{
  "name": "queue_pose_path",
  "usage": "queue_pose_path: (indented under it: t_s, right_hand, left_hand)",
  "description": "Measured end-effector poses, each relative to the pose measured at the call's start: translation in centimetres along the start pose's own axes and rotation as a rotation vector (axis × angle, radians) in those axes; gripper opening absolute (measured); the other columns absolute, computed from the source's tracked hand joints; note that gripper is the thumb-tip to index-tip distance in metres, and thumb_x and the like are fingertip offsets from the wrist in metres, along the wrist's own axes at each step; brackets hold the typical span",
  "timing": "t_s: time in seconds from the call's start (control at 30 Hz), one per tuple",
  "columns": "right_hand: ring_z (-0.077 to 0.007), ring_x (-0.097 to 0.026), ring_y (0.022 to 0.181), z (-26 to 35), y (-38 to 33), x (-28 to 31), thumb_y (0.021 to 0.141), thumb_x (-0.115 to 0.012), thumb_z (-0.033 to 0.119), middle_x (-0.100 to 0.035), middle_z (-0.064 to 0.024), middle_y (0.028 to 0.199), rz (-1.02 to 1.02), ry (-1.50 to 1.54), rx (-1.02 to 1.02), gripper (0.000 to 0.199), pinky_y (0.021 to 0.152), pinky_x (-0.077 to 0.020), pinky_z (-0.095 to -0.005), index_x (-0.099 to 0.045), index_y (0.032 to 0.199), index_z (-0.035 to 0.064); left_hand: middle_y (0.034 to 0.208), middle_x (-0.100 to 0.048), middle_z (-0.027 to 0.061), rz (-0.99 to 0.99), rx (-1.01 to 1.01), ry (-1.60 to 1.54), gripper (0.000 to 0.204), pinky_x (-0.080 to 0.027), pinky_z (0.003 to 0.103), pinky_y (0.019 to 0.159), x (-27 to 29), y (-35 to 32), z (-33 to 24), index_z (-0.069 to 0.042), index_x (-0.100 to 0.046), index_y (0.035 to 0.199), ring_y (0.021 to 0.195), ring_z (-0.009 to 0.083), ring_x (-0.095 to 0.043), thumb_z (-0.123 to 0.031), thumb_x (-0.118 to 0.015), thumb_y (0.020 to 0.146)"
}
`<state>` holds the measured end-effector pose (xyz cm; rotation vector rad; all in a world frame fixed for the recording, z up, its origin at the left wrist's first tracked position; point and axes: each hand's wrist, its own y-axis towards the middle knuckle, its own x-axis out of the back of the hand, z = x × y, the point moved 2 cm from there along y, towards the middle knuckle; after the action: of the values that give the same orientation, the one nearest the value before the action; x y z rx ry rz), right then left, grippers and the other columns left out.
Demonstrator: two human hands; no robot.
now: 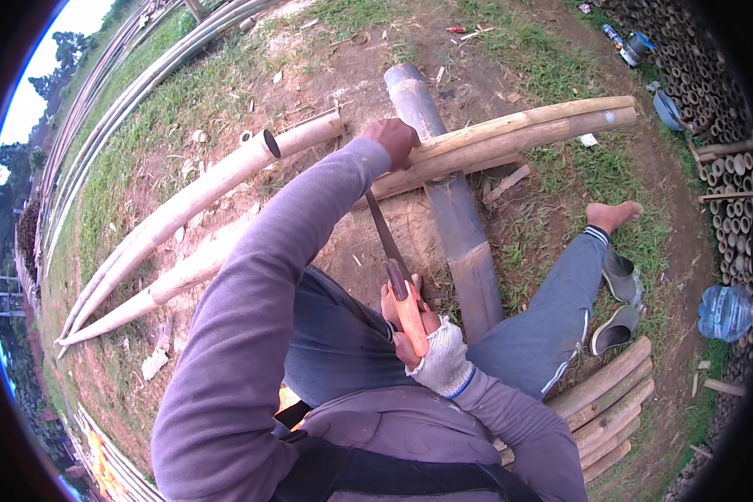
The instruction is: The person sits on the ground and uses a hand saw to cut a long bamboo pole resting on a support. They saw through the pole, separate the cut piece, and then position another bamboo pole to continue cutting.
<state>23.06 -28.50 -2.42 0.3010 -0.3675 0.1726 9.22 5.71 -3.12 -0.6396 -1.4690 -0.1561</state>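
Bamboo is everywhere here: the largest piece in the work area is a thick grey-green bamboo trunk section [452, 209] lying on bare earth, running away from the person toward the top of the view. Across it rest pale, peeled bamboo poles [519, 134], their long axis running left to right and rising slightly to the right, so they sit crosswise on the trunk. More long pale poles [167, 217] curve off to the left.

The left hand [396, 140], arm fully stretched forward, is clamped down on the crossing poles just left of where they pass over the trunk. The right hand [422, 335], in a white wrist wrap, is closed tight around the orange handle of a handsaw [393, 268], close to the body. The saw blade points up and away from the handle toward the poles, its tip near the left hand, which is therefore the nearer hand.

Slippers [619, 301] lie beside the outstretched leg.
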Motion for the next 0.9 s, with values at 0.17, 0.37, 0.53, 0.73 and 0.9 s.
queue_pose_path:
  t_s: [0.17, 0.37, 0.53, 0.73, 0.9]
  right_hand:
    - [-0.0463, -0.074, 0.105, -2.4, 2.0, -2.5, 0.101, -0.074, 0.02, -0.075, -0.0261, 0.109, -0.01, -0.22, 0.004, 0.042, 0.109, -0.0557, -0.0491, -0.065, 0.133, -0.0044]
    - [-0.0457, -0.071, 0.116, -2.1, -0.3, -1.0, 0.103, -0.071, 0.026, -0.074, -0.0253, 0.119, -0.006, 0.0, -0.028, 0.043, 0.116, -0.0505, -0.0492, -0.065, 0.135, -0.0026]
    - [-0.0449, -0.07, 0.087, -2.4, 4.3, -2.3, 0.101, -0.072, 0.024, -0.072, -0.0218, 0.1, -0.046, -0.072, -0.017, 0.032, 0.081, -0.0546, -0.0502, -0.067, 0.122, 0.0001]
    - [-0.0546, -0.071, 0.104, -2.3, 2.6, -1.1, 0.1, -0.074, 0.027, -0.071, -0.0289, 0.12, 0.054, -0.017, -0.08, 0.046, 0.098, -0.0586, -0.0523, -0.065, 0.134, -0.0018]
    - [-0.0534, -0.073, 0.099, -2.8, 1.3, -0.4, 0.101, -0.072, 0.029, -0.073, -0.0284, 0.117, 0.006, -0.029, 0.009, 0.044, 0.102, -0.0594, -0.0532, -0.067, 0.133, -0.0021]
  left_hand:
    - [0.121, -0.082, 0.0089, 0.002, -0.014, -0.022, 0.06, -0.061, 0.044, 0.102, 0.5, -0.1, -0.2, -0.026, -0.078, 0.138, 0.117, 0.0305, -0.077, -0.041, -0.095, 0.082]
    - [0.121, -0.082, 0.0092, 0.01, -0.021, -0.008, 0.059, -0.06, 0.044, 0.103, 0.2, 0.0, 0.2, -0.024, -0.079, 0.137, 0.118, 0.0309, -0.077, -0.038, -0.096, 0.082]
    - [0.121, -0.081, 0.0106, 0.022, -0.046, 0.013, 0.06, -0.06, 0.044, 0.104, -0.2, 0.9, 0.6, -0.023, -0.079, 0.137, 0.119, 0.0319, -0.076, -0.037, -0.096, 0.081]
    - [0.123, -0.081, 0.0108, 0.036, -0.027, 0.019, 0.06, -0.061, 0.045, 0.103, 0.2, 0.8, 0.1, -0.022, -0.079, 0.137, 0.12, 0.0322, -0.075, -0.038, -0.097, 0.082]
    - [0.123, -0.08, 0.0118, 0.055, 0.007, 0.024, 0.058, -0.06, 0.045, 0.103, 0.4, 0.4, -0.1, -0.022, -0.08, 0.135, 0.121, 0.0334, -0.075, -0.037, -0.096, 0.082]
